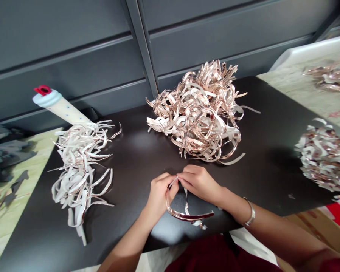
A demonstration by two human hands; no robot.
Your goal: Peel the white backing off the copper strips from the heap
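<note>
My left hand (160, 192) and my right hand (198, 182) meet fingertip to fingertip over the front of the black tabletop. Pinched in my left fingers is one end of a shiny rose-gold strip (183, 217), which curves down and to the right below my hands. From my right fingertips hangs a thin, twisted strip piece (187, 202), pale and metallic. Both hands are closed, and the exact spot where the fingers meet is partly hidden. Beyond them lies a large tangled heap of rose-gold strips (204, 124).
A pile of white-sided strips (79, 162) lies at left, beside a pale tumbler with a red-topped lid (64, 107). At right sits a heap of short curled scraps (325, 158). Grey panels (96, 75) stand behind the black table (130, 196). Grey scraps (5, 155) lie far left.
</note>
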